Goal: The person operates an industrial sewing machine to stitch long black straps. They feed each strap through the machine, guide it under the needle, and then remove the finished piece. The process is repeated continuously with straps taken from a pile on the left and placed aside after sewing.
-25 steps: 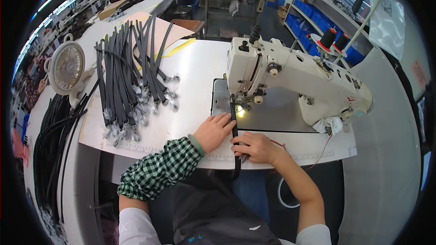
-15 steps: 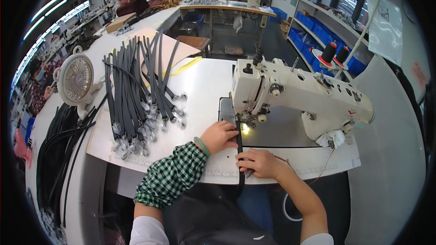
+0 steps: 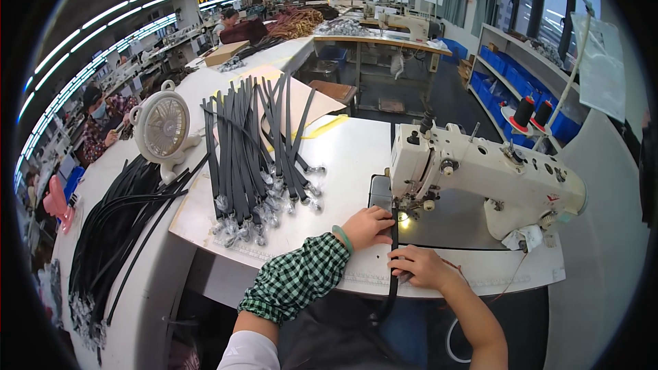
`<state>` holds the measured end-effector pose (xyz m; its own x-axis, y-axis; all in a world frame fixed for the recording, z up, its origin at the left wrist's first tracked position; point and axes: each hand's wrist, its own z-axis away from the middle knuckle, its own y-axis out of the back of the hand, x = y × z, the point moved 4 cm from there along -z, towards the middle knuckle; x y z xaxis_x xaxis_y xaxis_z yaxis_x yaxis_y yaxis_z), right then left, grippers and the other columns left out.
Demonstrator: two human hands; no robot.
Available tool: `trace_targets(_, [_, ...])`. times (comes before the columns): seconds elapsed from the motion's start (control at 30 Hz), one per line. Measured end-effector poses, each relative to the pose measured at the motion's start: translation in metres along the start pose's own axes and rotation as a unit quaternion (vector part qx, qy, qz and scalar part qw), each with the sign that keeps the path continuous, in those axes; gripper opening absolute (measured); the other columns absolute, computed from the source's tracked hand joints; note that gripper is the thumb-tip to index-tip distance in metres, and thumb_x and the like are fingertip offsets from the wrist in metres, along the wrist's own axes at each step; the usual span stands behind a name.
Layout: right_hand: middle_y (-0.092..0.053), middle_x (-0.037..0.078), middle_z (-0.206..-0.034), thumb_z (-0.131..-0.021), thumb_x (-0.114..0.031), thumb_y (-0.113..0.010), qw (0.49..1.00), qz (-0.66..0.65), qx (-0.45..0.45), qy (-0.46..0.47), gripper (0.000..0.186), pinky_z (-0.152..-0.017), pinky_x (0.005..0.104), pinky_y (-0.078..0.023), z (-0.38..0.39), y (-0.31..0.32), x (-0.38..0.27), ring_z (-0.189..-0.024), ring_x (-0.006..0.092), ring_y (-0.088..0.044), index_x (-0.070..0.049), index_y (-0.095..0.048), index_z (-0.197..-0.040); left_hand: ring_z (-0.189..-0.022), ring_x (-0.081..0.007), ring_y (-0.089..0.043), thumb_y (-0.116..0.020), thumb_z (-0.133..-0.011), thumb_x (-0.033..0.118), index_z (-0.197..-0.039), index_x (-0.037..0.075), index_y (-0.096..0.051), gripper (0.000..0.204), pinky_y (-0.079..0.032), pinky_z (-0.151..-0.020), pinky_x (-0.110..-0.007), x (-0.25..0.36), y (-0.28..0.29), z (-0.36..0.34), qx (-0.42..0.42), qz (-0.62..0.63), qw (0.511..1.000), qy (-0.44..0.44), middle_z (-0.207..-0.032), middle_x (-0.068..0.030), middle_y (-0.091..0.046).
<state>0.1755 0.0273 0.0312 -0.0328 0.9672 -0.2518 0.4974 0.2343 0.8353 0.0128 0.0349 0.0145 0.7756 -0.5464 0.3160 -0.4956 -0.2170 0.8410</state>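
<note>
Black strap [image 3: 395,233] beneath the needle head, two bare hands beside it

From where I stand, a cream sewing machine [image 3: 480,157] sits towards the right edge of a white sewing table [image 3: 356,144]. The strap runs from under the machine's head straight to the table's near edge, and its lower end hangs over that edge. A black strip also shows behind the head; whether it is the same piece, I can't tell.

The person's left hand [image 3: 368,227] lies on the tabletop left of the strap, fingers together and slightly bent, their tips against it. A green bangle [image 3: 342,236] circles that wrist, above a green-and-black checked sleeve cover [image 3: 301,277]. The right hand [image 3: 419,265] is closer to the near edge, with its fingers curled over the strap from the right. I can't tell whether either hand is pinching it or only pressing.

A small lamp [image 3: 404,220] glows by the needle. A crumpled white cloth [image 3: 524,236] lies at the machine's base, near the table's right edge.

Across the table's left half, a bundle of dark straps [image 3: 240,144] is fanned out, clear-wrapped ends towards the near edge. Off the left edge, on a pale side bench [image 3: 156,253], stands a small white fan [image 3: 164,129] beside a heap of longer black strips [image 3: 130,219]. Further back on the left, a masked co-worker [image 3: 103,120] is seated.
</note>
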Motion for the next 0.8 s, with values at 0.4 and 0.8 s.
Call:
trace_targets(0.4, [-0.058, -0.001, -0.094, -0.065, -0.012, -0.067, 1.0, -0.002, -0.009, -0.001, 0.021, -0.056, 0.0288, -0.048, -0.001, -0.0006, 0.0008, -0.075, 0.0171, -0.057, -0.011, -0.059, -0.084, -0.096, -0.0249, -0.049, -0.066, -0.068, 0.028, -0.103, 0.003, -0.058, 0.043, -0.041, -0.083, -0.035, -0.0005, -0.0015, 0.0022, -0.003, -0.003, 1.0, 0.0, -0.104, -0.0084, -0.054])
trace_targets(0.8, [-0.058, 0.001, -0.093, -0.068, -0.014, -0.064, 1.0, -0.013, 0.009, 0.002, 0.016, -0.06, 0.0287, -0.047, 0.0003, -0.002, 0.0017, -0.076, 0.018, -0.057, -0.011, -0.058, -0.082, -0.093, -0.0265, -0.051, -0.069, -0.062, 0.022, -0.096, 0.001, -0.06, 0.041, -0.043, -0.08, -0.035, 0.0001, 0.0056, 0.0007, 0.031, 0.017, 0.999, -0.01, -0.099, -0.011, -0.055])
